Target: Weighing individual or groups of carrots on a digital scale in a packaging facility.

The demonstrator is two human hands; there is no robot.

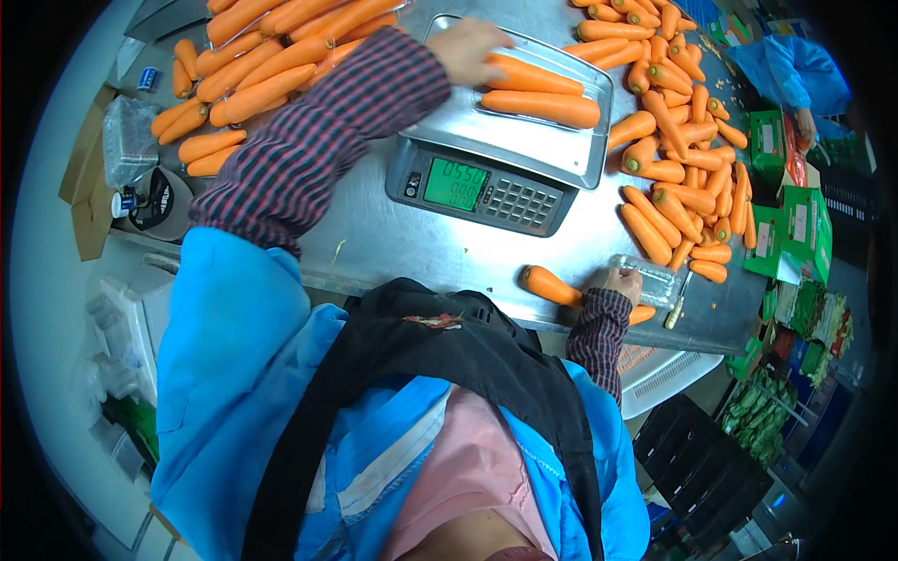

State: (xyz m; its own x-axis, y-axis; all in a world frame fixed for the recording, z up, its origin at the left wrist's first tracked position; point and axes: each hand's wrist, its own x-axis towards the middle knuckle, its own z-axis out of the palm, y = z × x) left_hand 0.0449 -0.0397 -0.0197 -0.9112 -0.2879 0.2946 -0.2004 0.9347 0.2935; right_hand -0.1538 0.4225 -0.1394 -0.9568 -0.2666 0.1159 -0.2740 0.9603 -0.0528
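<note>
My left hand (pixel 468 52) is over the metal pan (pixel 449 116) of a digital scale (pixel 484 186), its fingers at the end of the farther carrot (pixel 537 75). Whether they grip it is unclear. Beside it in the pan lies a second carrot (pixel 544 108). My right hand (pixel 624 284) holds the near-left edge of a clear plastic tray (pixel 654 282) close to the table's front edge. Under that wrist lies a loose carrot (pixel 549 284), partly hidden by the sleeve. A small knife (pixel 675 312) with a pale handle rests just right of the tray.
Loose carrots (pixel 677 140) are heaped on the right of the metal table (pixel 393 245). Wrapped carrots (pixel 259 77) lie at the left, near a clear plastic package (pixel 130 137) and a cap (pixel 161 203). Green boxes (pixel 800 228) and another person's arm (pixel 803 77) are beyond the right edge.
</note>
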